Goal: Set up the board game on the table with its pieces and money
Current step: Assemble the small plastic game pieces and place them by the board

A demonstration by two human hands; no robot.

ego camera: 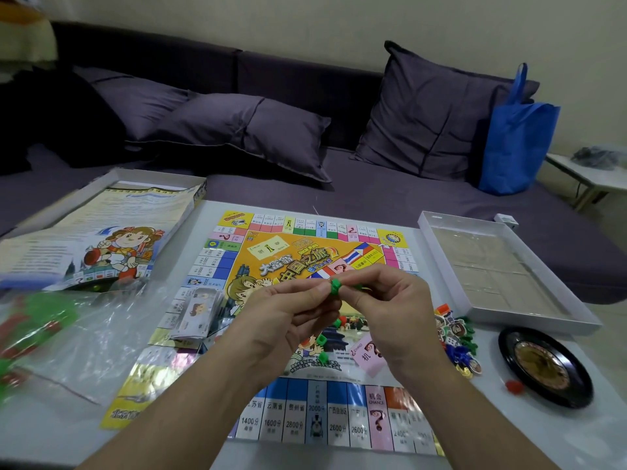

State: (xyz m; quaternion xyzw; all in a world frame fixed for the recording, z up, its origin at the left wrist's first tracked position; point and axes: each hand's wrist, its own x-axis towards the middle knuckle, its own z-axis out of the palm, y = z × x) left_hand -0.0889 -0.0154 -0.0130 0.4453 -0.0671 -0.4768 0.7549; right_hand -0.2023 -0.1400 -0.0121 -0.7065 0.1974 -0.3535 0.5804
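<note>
Head view
Left hand: the left hand (291,310) is held up over the middle of the game board (305,334). Its fingers are bent, and its thumb and first finger pinch a small green piece (335,285).
Right hand: the right hand (390,310) is just beside the left one, and their fingertips meet. Its fingers are bent too and pinch the same green bit from the right side. A little more green shows by its fingertips.
Game board: it lies flat and open on the white table (509,429), in the middle, with its bright squares all around the edge.
Loose green pieces: three small green pieces (322,340) lie on the board under the hands.
Money: a stack of paper money (196,313) sits on the left part of the board.
Pink card: a pink card (368,356) lies on the board, near the right wrist.
Piece pile: a heap of small coloured game pieces (456,340) sits at the right edge of the board.
Wheel: a round black spinning wheel (546,366) lies on the near right of the table, with a small red piece (514,386) just beside it.
Box tray: a white box tray (502,266) lies to the right, far side.
Box lid: the box lid (108,232) with a cartoon kid lies to the far left.
Plastic bag: a clear plastic bag (78,334) lies on the near left, with blurry green and red bits in it.
Sofa: a dark purple sofa (305,164) with pillows is behind the table, and a blue bag (515,130) stands on it at the right.
</note>
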